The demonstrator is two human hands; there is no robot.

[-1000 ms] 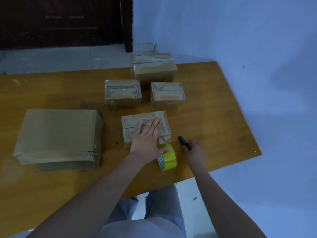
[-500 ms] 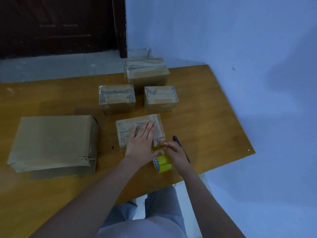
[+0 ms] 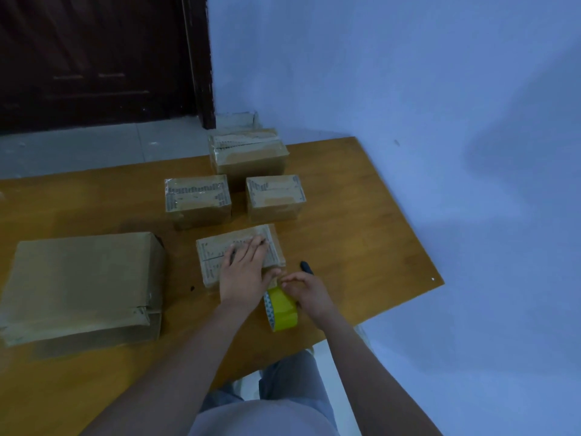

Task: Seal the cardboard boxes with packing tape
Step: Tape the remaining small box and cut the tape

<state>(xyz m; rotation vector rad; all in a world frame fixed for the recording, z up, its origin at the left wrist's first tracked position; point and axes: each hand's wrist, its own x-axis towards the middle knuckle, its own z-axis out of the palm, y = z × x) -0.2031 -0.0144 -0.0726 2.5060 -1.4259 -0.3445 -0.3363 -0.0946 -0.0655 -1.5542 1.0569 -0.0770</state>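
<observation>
A small cardboard box (image 3: 217, 250) with printed tape on its lid lies near the table's front edge. My left hand (image 3: 243, 273) presses flat on its lid, fingers spread and thumb at the near edge. Just in front of the box a yellow packing tape roll (image 3: 283, 311) stands on edge, with a short strip running up to the box. My right hand (image 3: 308, 291) rests against the roll's right side, its fingertips curled on the roll's top where the strip leaves it.
A black pen-like tool (image 3: 306, 267) lies right of the small box. A large cardboard box (image 3: 85, 278) sits at the left. Three taped boxes (image 3: 198, 199), (image 3: 275, 195), (image 3: 248, 152) stand behind. The wooden table (image 3: 361, 247) ends close at the right and front.
My right hand left the black tool on the table and came left to the tape roll. My left hand stayed flat on the small box.
</observation>
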